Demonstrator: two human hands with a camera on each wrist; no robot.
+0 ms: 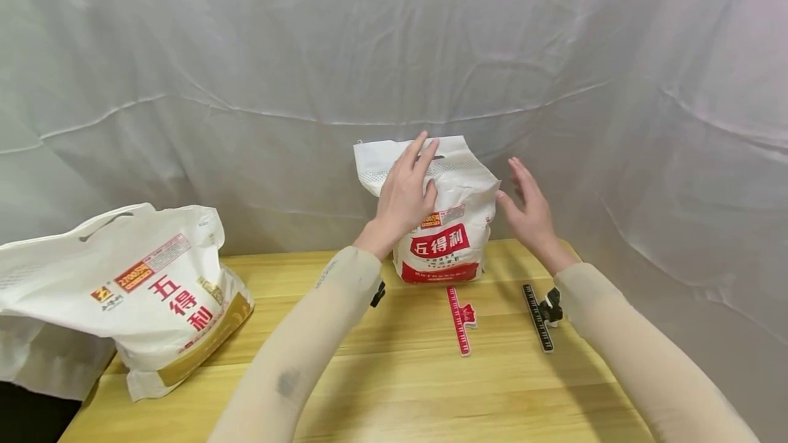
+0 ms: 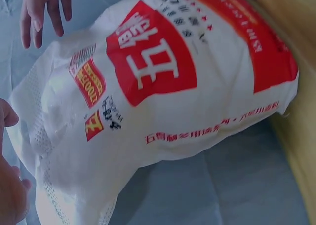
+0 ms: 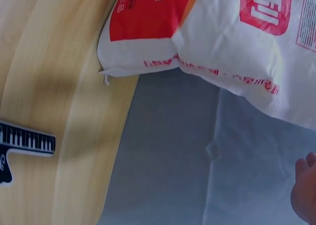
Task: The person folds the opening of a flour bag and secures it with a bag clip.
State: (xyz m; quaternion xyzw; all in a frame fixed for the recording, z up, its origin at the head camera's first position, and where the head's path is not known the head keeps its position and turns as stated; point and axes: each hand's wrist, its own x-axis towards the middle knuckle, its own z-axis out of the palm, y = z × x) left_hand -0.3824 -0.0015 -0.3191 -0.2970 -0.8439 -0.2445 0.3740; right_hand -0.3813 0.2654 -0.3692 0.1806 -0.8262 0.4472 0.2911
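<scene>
A white flour bag [image 1: 440, 224] with red labels stands upright at the back of the wooden table, its handle-slotted top slightly crumpled. In front of its upper left part is my left hand [image 1: 405, 193], fingers extended upward; whether it touches the bag cannot be told. My right hand [image 1: 531, 214] is just right of the bag, fingers spread and nothing held. The left wrist view shows the flour bag [image 2: 212, 52] sideways, with part of my left hand [image 2: 11, 185] at the edge. A red piano-key clip [image 1: 458, 321] and a black piano-key clip [image 1: 539, 316] lie in front.
A larger white flour bag [image 1: 166, 292] with a gold base leans at the table's left, its top flopped leftward. Grey cloth [image 1: 277, 156] hangs behind and to the right of the wooden table [image 1: 418, 395].
</scene>
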